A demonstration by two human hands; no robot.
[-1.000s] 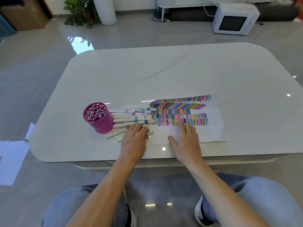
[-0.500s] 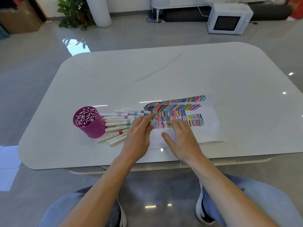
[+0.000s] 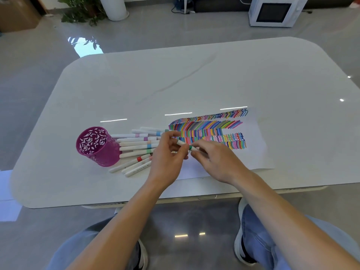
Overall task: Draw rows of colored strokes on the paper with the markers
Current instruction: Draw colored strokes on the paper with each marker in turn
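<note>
Right now your fingers (image 3: 180,153) are clamped on a slim white marker with a green band (image 3: 183,143). Your left hand (image 3: 165,160) pinches its left part between thumb and fingertips. Your right hand (image 3: 218,160) pinches the other end, just past the green band. You hold the marker tilted down to the right, over the left part of the white sheet of paper (image 3: 257,152). I cannot tell whether its cap is on.

The paper lies flat near the front edge of the glossy white table with rounded corners (image 3: 214,75). Rows of coloured strokes fill its far part, some straight, some wavy.

Just left of the paper, a bunch of loose white markers with coloured bands (image 3: 136,148) lies side by side on the table. Their far ends reach a purple perforated pen cup (image 3: 97,147), which stands at the left.

Your knees in blue jeans (image 3: 259,236) show below the table edge. Beyond the table, on the grey tiled floor (image 3: 175,30), sit a white microwave oven (image 3: 274,11) and a green potted plant (image 3: 81,10).
</note>
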